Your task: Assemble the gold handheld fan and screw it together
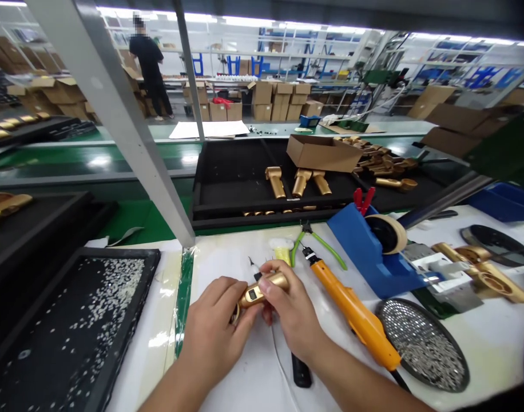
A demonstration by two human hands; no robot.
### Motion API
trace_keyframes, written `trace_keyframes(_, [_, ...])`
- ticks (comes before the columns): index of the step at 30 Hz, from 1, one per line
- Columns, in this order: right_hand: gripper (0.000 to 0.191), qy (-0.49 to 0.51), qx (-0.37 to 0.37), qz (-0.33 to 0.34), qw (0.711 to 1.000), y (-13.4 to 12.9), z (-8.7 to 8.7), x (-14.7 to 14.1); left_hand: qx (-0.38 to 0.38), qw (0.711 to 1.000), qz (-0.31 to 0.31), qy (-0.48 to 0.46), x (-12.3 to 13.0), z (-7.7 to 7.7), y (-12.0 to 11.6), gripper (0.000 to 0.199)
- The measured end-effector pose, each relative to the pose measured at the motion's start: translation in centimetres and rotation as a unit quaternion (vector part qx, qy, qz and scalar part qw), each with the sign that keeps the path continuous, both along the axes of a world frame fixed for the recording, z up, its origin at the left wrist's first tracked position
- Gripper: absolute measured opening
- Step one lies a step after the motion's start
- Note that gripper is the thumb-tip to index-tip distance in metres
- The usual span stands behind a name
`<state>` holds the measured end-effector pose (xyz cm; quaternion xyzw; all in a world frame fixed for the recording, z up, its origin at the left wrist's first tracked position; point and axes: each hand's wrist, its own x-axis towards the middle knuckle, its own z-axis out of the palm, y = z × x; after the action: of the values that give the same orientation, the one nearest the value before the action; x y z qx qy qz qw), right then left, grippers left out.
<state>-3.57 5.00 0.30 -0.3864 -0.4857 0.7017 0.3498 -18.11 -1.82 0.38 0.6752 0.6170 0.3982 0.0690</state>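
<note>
A gold, tube-shaped handle part [252, 294] with a small dark window on its face is held between both hands above the white table. My left hand [217, 323] is closed round its left end, where a ring-like opening partly shows. My right hand [294, 312] grips the other end, thumb on top. A thin white cable [279, 355] runs down from under the right hand. Beneath my right wrist a black handle [301, 371] pokes out; the rest of that tool is hidden. An orange electric screwdriver [352, 312] lies just right of my right hand.
Green-handled cutters [326, 246] lie beyond the hands. At right are a blue tape dispenser [365, 257] and a round dish of small metal pieces [425, 343]. A black tray [146, 286] of tiny pale pieces sits left. Behind, a foam tray [236, 154] bears gold parts; a person [148, 63] stands far off.
</note>
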Motion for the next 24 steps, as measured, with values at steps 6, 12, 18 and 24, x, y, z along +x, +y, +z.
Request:
trace_keyframes(6, [0.057, -0.007, 0.016, -0.014, 1.0, -0.4, 0.0, 0.0, 0.059, 0.995, 0.019, 0.076, 0.3, 0.0, -0.1, 0.014])
trace_keyframes(12, [0.041, -0.047, 0.06, -0.017, 0.997, -0.4, -0.5, 0.0, 0.072, 0.991, 0.04, 0.11, 0.5, 0.4, 0.1, 0.014])
trace_keyframes(18, [0.026, -0.073, 0.113, -0.032, 0.99, -0.6, -1.7, 0.3, 0.085, 0.988, 0.024, 0.123, 0.2, 0.0, 0.0, 0.017])
trace_keyframes(24, [0.02, -0.097, 0.096, 0.011, 0.991, 0.7, 0.3, -0.3, 0.045, 0.978, 0.002, 0.205, -2.7, -1.7, 0.2, 0.023])
